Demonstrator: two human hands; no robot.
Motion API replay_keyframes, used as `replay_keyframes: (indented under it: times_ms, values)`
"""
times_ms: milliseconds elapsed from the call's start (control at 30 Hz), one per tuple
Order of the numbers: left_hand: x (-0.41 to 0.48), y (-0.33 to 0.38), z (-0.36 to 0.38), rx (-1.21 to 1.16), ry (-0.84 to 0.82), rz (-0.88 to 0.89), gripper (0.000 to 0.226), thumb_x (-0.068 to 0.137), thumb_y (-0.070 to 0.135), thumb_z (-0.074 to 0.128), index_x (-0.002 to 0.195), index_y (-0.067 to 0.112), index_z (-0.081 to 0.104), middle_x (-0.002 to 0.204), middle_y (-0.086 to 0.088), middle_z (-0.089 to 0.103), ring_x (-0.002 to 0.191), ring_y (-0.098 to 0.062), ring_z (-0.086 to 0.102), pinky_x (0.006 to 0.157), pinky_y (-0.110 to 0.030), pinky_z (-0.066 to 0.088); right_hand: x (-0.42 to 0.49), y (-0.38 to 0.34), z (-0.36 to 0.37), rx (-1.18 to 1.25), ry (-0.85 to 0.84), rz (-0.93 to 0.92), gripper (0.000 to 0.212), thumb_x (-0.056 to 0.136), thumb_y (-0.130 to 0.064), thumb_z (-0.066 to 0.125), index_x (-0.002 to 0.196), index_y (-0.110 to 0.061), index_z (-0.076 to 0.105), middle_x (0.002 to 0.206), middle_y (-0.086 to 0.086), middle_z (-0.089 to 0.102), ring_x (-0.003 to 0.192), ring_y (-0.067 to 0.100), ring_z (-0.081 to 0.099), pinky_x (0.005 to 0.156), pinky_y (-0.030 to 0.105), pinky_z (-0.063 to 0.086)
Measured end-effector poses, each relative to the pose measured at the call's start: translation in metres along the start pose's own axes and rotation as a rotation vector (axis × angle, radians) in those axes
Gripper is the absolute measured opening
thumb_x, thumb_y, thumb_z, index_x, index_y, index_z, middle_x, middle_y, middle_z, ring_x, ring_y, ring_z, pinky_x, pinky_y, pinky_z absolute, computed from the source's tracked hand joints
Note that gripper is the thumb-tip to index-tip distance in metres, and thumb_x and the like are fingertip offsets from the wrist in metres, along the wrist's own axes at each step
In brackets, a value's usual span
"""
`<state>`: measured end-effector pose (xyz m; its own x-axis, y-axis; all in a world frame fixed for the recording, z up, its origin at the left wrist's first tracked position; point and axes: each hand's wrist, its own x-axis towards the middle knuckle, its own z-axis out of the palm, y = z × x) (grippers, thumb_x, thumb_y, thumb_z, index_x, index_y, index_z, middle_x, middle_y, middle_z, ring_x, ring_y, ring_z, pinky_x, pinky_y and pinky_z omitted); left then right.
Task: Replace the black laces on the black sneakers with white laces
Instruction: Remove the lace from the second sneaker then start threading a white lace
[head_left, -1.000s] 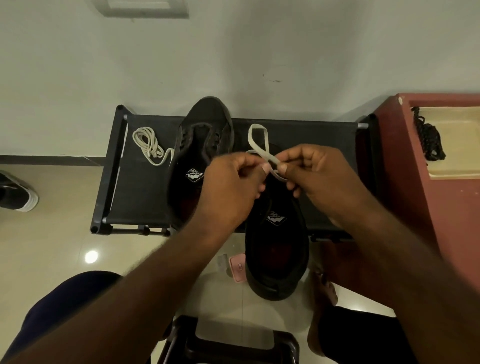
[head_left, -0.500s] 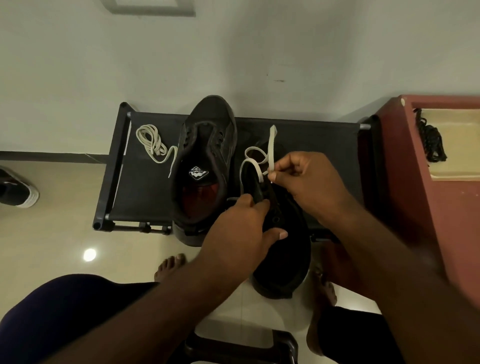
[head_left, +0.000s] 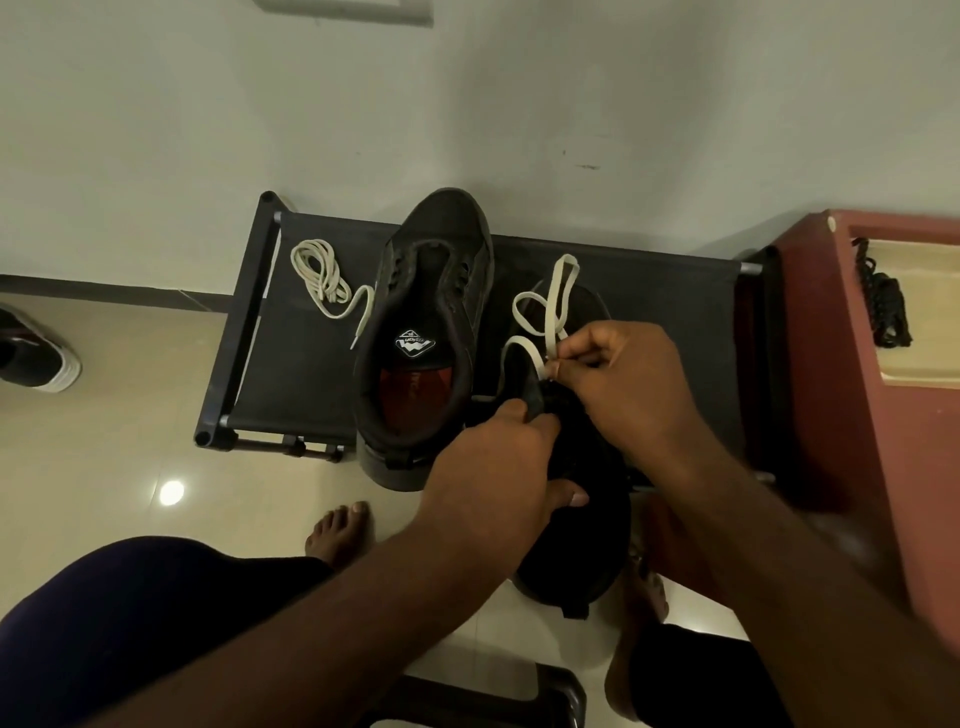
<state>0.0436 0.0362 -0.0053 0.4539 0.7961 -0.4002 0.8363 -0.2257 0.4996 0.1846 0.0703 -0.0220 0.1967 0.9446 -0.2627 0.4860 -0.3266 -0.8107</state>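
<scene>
Two black sneakers sit on a black fabric rack (head_left: 649, 291). The left sneaker (head_left: 426, 322) is unlaced, its opening facing me. The right sneaker (head_left: 576, 519) is mostly hidden under my hands. My left hand (head_left: 498, 473) grips the right sneaker by its tongue and side. Just above that tongue, my right hand (head_left: 618, 384) pinches a white lace (head_left: 545, 306), which loops up behind it. A second white lace (head_left: 322, 275) lies coiled at the rack's left end.
A red cabinet (head_left: 852, 395) stands at the right, with black laces (head_left: 883, 301) bundled on its cream top. Another shoe (head_left: 36, 353) lies on the tiled floor at far left. My bare feet (head_left: 337, 530) and a dark stool (head_left: 498, 696) are below. The wall is right behind the rack.
My left hand let go of the white lace, dropped down and took hold of the right sneaker. My right hand kept the lace and drew it toward the sneaker's tongue.
</scene>
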Motion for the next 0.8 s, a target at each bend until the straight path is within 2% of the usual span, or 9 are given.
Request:
replay_keyframes:
  times_ms: [133,400,600,733,800]
  values:
    - [0.000,-0.001,0.002,-0.027,0.004,-0.006,0.060,0.087,0.049,0.066,0.138,0.025,0.045,0.123,0.003,0.048,0.110,-0.018,0.054,0.090,-0.030,0.047,-0.002,-0.001,0.004,0.034,0.030,0.016,0.023,0.081,-0.009,0.080,0.075,-0.030,0.071,0.074,-0.013,0.072,0.071,-0.001,0.070,0.072,0.019,0.057]
    - [-0.001,0.001,0.006,-0.092,0.015,-0.048,0.069,0.084,0.046,0.071,0.140,0.022,0.037,0.131,0.003,0.048,0.116,-0.018,0.055,0.095,-0.031,0.048,0.000,-0.004,-0.002,0.024,-0.063,0.098,0.020,0.078,-0.009,0.081,0.073,-0.025,0.071,0.068,-0.007,0.073,0.066,0.004,0.071,0.067,0.021,0.055]
    - [-0.002,0.002,0.007,-0.038,0.004,-0.046,0.064,0.087,0.048,0.066,0.139,0.023,0.039,0.127,0.002,0.045,0.112,-0.017,0.053,0.094,-0.031,0.049,0.001,-0.005,-0.005,-0.065,-0.043,0.054,0.024,0.080,-0.009,0.081,0.078,-0.026,0.064,0.069,-0.005,0.072,0.066,0.003,0.070,0.068,0.022,0.057]
    - [-0.003,0.000,0.009,-0.108,-0.014,-0.060,0.076,0.083,0.044,0.072,0.144,0.023,0.032,0.137,0.003,0.045,0.122,-0.017,0.052,0.099,-0.031,0.047,-0.001,-0.008,-0.007,-0.026,-0.088,0.097,0.029,0.075,-0.007,0.084,0.083,-0.021,0.061,0.074,-0.001,0.073,0.067,0.006,0.071,0.062,0.017,0.054]
    - [-0.004,0.000,0.009,-0.140,-0.012,-0.068,0.082,0.082,0.043,0.075,0.146,0.023,0.028,0.142,0.004,0.044,0.125,-0.018,0.051,0.102,-0.033,0.046,-0.002,-0.008,-0.006,0.037,-0.051,0.116,0.028,0.076,-0.005,0.083,0.084,-0.020,0.061,0.074,0.001,0.074,0.068,0.007,0.072,0.062,0.019,0.054]
